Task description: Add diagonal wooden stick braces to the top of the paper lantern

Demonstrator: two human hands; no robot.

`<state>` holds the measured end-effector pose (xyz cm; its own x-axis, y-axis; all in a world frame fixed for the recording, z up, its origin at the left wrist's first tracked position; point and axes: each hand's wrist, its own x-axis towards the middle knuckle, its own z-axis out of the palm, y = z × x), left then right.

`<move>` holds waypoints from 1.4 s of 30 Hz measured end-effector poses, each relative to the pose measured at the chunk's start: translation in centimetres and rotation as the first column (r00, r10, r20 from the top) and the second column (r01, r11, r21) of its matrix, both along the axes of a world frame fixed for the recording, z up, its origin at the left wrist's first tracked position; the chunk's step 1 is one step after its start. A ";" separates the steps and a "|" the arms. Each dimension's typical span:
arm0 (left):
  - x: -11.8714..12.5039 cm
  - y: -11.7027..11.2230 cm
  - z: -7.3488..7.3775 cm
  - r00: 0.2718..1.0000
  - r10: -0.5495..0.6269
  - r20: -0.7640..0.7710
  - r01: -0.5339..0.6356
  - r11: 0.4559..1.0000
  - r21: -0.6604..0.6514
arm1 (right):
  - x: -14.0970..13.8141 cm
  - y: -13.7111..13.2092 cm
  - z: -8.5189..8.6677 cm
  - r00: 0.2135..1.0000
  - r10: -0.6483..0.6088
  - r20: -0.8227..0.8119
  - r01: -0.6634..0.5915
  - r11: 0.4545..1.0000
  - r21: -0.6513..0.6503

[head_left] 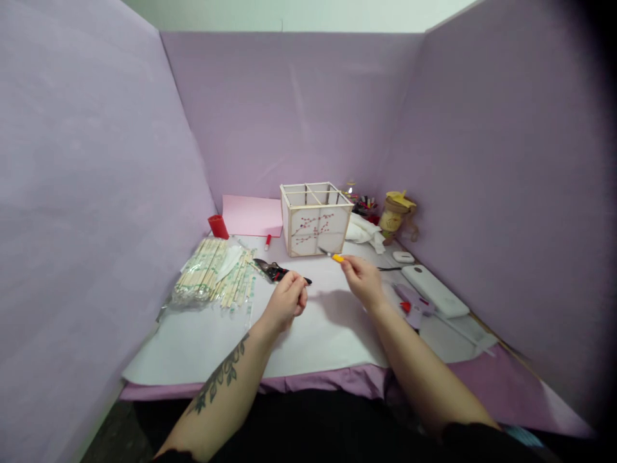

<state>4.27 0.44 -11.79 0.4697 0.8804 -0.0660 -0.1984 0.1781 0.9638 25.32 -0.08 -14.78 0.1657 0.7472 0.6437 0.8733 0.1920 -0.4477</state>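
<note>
My right hand [362, 278] pinches a small yellow-handled craft knife [333, 256], its blade pointing at the lower front of a white paper-sided box [315, 220] framed with wooden sticks and painted with red blossoms. My left hand [288, 300] rests on the white sheet [202, 341] with fingers curled closed; whether it holds anything I cannot make out. Just behind it lie black-and-red cutters [276, 270].
A bundle of wrapped chopsticks [212, 276] lies at the left, with a red cup [218, 226] and a pink sheet [251, 215] behind. A purple glue gun [412, 302], a white flat device [434, 290] and a yellow figurine [396, 215] are on the right. Purple walls enclose the table.
</note>
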 end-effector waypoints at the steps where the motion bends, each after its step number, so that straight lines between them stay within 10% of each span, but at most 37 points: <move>1: 0.0 0.1 0.0 1.000 0.013 0.002 -0.013 1.000 -0.001 | -0.4 -0.2 0.1 0.999 0.049 0.013 -0.049 0.999 -0.005; 18: 0.1 0.2 0.0 0.999 0.046 -0.020 -0.046 0.999 -0.001 | -3.2 -1.4 0.7 0.966 0.245 0.078 -0.242 0.969 -0.046; 30: -0.1 -0.3 0.3 0.999 -0.051 0.015 0.051 0.999 -0.014 | -0.1 0.0 -0.3 0.999 -0.030 -0.030 0.031 0.999 0.009; 42: 0.0 -0.1 0.2 1.000 0.021 -0.009 -0.021 1.000 -0.007 | -2.7 -1.2 0.5 0.959 0.272 0.076 -0.273 0.962 -0.001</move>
<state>4.29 0.36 -11.56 0.4503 0.8896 -0.0765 -0.1938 0.1811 0.9642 22.65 -1.24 -14.29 -0.0922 0.7513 0.6535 0.8185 0.4310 -0.3799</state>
